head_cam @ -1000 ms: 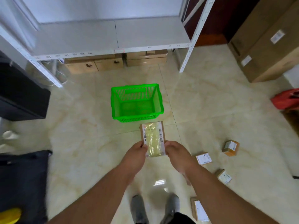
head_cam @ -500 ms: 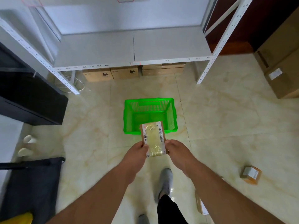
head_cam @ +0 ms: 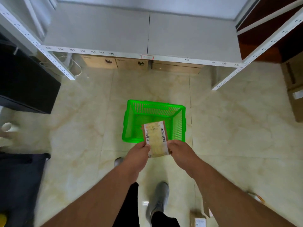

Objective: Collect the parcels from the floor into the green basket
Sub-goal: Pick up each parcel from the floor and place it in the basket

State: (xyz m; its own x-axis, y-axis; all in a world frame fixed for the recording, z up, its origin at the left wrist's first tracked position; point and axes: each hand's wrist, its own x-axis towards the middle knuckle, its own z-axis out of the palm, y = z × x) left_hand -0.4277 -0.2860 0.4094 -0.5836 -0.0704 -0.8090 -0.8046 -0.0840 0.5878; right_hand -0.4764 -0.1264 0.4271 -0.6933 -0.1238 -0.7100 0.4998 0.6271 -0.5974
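A flat brown parcel (head_cam: 156, 138) with a yellowish taped label and barcode is held between both hands. My left hand (head_cam: 139, 152) grips its left edge and my right hand (head_cam: 179, 150) grips its right edge. The parcel's far end overlaps the near rim of the green basket (head_cam: 131, 122), which stands on the tiled floor with nothing visible inside it. Another small parcel (head_cam: 198, 219) lies on the floor at the bottom right, partly hidden by my right forearm.
A white metal shelf rack (head_cam: 180, 38) stands beyond the basket, with cardboard boxes (head_cam: 131, 63) under it. A black case (head_cam: 24, 82) is at the left, a dark bag (head_cam: 18, 185) at bottom left, big cartons (head_cam: 295, 89) at right. My feet are below my hands.
I have stepped toward the basket, which now lies closer and lower in view. The parcel, still in both hands, has come over the basket's near rim. The floor parcels have slid out of view.
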